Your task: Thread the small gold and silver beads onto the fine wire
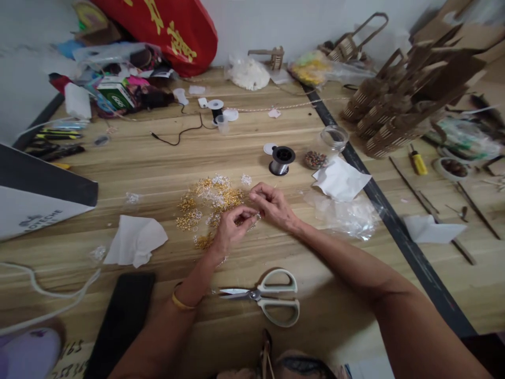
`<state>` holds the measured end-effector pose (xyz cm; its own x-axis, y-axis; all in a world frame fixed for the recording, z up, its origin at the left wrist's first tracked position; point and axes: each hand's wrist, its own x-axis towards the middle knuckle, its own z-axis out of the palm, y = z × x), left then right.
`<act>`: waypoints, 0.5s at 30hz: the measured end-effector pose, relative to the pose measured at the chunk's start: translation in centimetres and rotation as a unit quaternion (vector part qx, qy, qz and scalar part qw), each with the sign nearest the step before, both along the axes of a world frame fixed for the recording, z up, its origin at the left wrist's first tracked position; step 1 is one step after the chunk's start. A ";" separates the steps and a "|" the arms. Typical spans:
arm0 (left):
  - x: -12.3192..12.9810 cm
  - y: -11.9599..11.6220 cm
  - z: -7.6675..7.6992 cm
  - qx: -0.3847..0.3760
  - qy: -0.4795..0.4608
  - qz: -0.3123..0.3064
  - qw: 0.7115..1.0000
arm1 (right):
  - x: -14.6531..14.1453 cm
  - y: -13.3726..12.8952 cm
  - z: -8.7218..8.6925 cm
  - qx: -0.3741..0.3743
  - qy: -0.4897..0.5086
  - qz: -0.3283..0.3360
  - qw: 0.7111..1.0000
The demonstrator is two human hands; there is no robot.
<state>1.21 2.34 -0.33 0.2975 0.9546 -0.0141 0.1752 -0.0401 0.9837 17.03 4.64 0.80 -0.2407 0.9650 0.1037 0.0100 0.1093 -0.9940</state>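
Note:
Both of my hands meet over the middle of the wooden table (pixel 185 287). My left hand (pixel 233 227) has thumb and fingers pinched together around something small and shiny, too tiny to name. Close against it, my right hand (pixel 272 204) is also pinched, its fingertips hiding what they hold. Beneath and to the left of the hands lies a spread of small gold and silver jewellery findings (pixel 213 197), with small rings among them. A pair of scissors (pixel 258 296) with cream handles rests nearer to me, blades slightly apart and pointing left.
Beyond my hands stand a spool of fine wire (pixel 281 159) and a clear jar (pixel 329 142) with beads at its bottom. White tissue (pixel 136 241) and a black phone (pixel 122 316) lie left. Right are plastic bags (pixel 351 216), a dark table seam and woven baskets (pixel 389 123).

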 end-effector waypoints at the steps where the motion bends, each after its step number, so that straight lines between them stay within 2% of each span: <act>1: 0.0 0.0 -0.1 -0.009 -0.009 -0.005 1.000 | 0.0 0.0 0.1 0.005 -0.001 0.003 1.000; 7: -0.1 -0.1 0.3 -0.018 -0.060 -0.050 0.997 | -0.2 -0.2 0.4 0.021 -0.005 -0.001 1.000; 15: 0.2 -0.4 1.2 -0.010 -0.069 -0.036 0.997 | -0.7 -0.8 0.8 0.048 -0.007 0.022 0.999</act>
<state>1.40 1.92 0.91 0.3647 0.9310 0.0126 0.0352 -0.0273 0.9990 16.34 3.80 1.56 -0.2851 0.9390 0.1924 0.0163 0.2055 -0.9785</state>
